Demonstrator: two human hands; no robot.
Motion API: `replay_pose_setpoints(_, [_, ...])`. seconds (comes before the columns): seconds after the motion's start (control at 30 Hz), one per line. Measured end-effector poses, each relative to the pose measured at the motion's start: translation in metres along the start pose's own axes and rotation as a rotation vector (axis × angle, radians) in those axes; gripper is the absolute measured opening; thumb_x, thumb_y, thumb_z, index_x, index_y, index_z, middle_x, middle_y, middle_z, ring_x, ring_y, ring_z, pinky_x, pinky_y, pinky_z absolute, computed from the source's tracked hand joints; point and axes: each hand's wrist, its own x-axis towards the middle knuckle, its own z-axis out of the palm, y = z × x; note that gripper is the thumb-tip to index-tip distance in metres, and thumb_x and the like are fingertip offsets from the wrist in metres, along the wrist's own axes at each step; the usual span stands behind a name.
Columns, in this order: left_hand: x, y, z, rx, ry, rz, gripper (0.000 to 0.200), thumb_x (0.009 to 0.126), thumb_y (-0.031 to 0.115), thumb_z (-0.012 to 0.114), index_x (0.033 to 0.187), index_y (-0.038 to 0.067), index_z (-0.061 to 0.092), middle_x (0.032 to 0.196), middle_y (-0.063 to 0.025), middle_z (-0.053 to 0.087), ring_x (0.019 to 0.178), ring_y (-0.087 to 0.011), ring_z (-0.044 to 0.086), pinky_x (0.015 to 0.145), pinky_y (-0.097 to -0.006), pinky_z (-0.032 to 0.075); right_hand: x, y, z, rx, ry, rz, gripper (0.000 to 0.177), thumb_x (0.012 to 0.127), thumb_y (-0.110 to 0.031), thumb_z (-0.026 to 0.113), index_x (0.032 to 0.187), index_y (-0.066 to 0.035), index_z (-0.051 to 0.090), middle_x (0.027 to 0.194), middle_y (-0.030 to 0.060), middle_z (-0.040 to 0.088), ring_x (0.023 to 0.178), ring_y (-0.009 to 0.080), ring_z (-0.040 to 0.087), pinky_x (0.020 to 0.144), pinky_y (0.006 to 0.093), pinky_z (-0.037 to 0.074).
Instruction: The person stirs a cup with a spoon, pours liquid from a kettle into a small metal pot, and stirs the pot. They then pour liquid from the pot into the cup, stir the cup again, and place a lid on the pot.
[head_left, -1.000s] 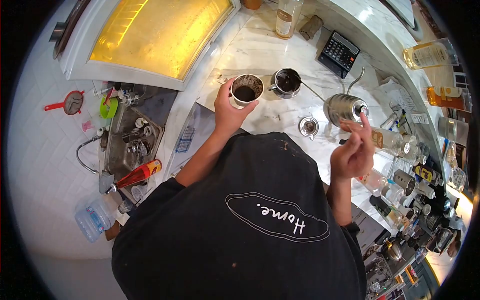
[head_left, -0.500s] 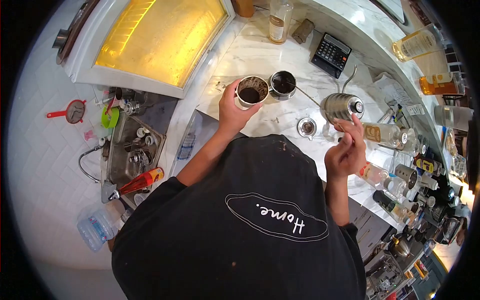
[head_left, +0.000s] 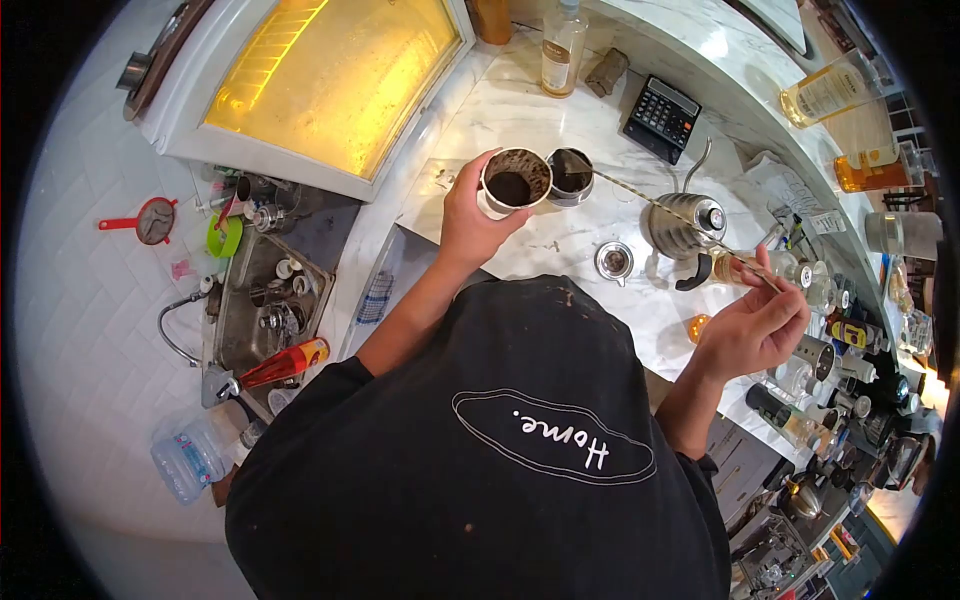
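My left hand is wrapped round a cup with dark residue on its inner wall and dark contents at the bottom. Just right of this cup stands a second vessel with something dark inside. A long thin twisted spoon slants from the second vessel to my right hand, whose fingers pinch its far end. Behind the spoon is a steel gooseneck kettle with a black handle. A small metal strainer lies on the marble counter between my hands.
At the back are a bottle, a brown block and a black calculator. Bottles and jars crowd the right side. A sink with dishes and a red bottle are on the left.
My right hand has moved right and toward me, drawing the spoon outward, so the kettle's handle now shows. The cup in my left hand has shifted slightly right.
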Motion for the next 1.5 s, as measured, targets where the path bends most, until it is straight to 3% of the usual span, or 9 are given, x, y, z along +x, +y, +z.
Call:
replay_pose_setpoints(0.27, [0.024,0.026,-0.002,0.039,-0.031,0.088,0.079,0.072,0.006,0.09,0.141,0.0,0.052,0.129,-0.0139,0.067,0.119,-0.0225,0.066,0.104,-0.0361,0.052,0.034,-0.01,0.021,0.017,0.035,0.03,0.027,0.113,-0.023,0.044,0.105,0.001,0.054,0.075,0.0163,0.068,0.072,0.0299,0.073,0.102,0.0593,0.054])
replay_pose_setpoints(0.6, [0.017,0.002,0.002,-0.124,-0.099,0.0,0.082,0.076,0.003,0.087,0.146,0.0,0.045,0.131,-0.013,0.064,0.122,-0.0219,0.064,0.106,-0.0368,0.051,0.037,0.006,0.01,-0.049,0.135,0.129,0.024,0.112,-0.02,0.045,0.105,0.001,0.054,0.074,0.0153,0.069,0.073,0.0301,0.074,0.101,0.0523,0.056])
replay_pose_setpoints(0.7, [0.015,-0.015,0.005,-0.339,-0.125,-0.101,0.085,0.076,0.0,0.085,0.149,0.002,0.04,0.134,-0.0119,0.061,0.125,-0.0209,0.061,0.108,-0.037,0.05,0.022,0.02,0.012,-0.041,0.083,0.159,0.023,0.112,-0.019,0.046,0.105,0.002,0.054,0.074,0.0152,0.069,0.077,0.0282,0.075,0.1,0.0498,0.055])
replay_pose_setpoints(0.77, [0.013,-0.022,0.005,-0.521,-0.125,-0.181,0.087,0.076,0.0,0.084,0.15,0.004,0.038,0.135,-0.0116,0.06,0.126,-0.0194,0.06,0.107,-0.037,0.05,0.009,0.031,0.013,-0.114,0.044,0.191,0.023,0.112,-0.016,0.046,0.108,0.004,0.055,0.087,0.0167,0.07,0.084,0.0247,0.074,0.096,0.0431,0.057])
replay_pose_setpoints(0.87, [0.012,-0.034,0.003,-0.525,-0.146,-0.224,0.089,0.076,-0.003,0.081,0.151,0.004,0.034,0.139,-0.0114,0.056,0.128,-0.0204,0.058,0.108,-0.0378,0.049,-0.009,0.045,0.015,-0.099,-0.048,0.203,0.024,0.111,-0.016,0.046,0.113,0.005,0.057,0.105,0.0171,0.07,0.089,0.0215,0.073,0.089,0.0368,0.058])
replay_pose_setpoints(1.1, [0.009,-0.045,0.0,-0.632,-0.155,-0.327,0.083,0.077,-0.008,0.074,0.151,0.007,0.039,0.138,-0.008,0.059,0.13,-0.0196,0.056,0.113,-0.0376,0.044,-0.017,0.04,0.015,-0.278,-0.28,0.111,0.022,0.111,-0.013,0.046,0.113,0.005,0.06,0.102,0.0147,0.073,0.09,0.0198,0.073,0.085,0.031,0.055])
replay_pose_setpoints(1.27, [0.006,-0.057,0.0,-0.756,-0.179,-0.333,0.082,0.075,-0.01,0.07,0.151,0.006,0.04,0.137,-0.0071,0.06,0.129,-0.0196,0.057,0.114,-0.038,0.042,-0.013,0.037,0.009,-0.352,-0.285,0.061,0.022,0.11,-0.011,0.046,0.114,0.005,0.06,0.104,0.0162,0.075,0.09,0.0192,0.073,0.086,0.031,0.055])
replay_pose_setpoints(1.37, [0.005,-0.057,0.003,-0.683,-0.128,-0.348,0.081,0.075,-0.01,0.07,0.149,0.007,0.04,0.136,-0.0072,0.06,0.129,-0.0196,0.057,0.113,-0.0377,0.043,-0.013,0.036,0.009,-0.338,-0.28,0.035,0.02,0.11,-0.01,0.047,0.114,0.005,0.06,0.105,0.0167,0.075,0.091,0.0189,0.073,0.088,0.0315,0.054])
replay_pose_setpoints(1.5, [0.004,-0.062,0.005,-0.651,-0.074,-0.373,0.082,0.072,-0.011,0.072,0.145,0.006,0.04,0.132,-0.0078,0.062,0.124,-0.0194,0.06,0.108,-0.0381,0.049,-0.019,0.034,0.016,-0.359,-0.323,-0.05,0.018,0.109,-0.009,0.048,0.112,0.004,0.061,0.104,0.0174,0.075,0.093,0.0206,0.074,0.092,0.0335,0.055])
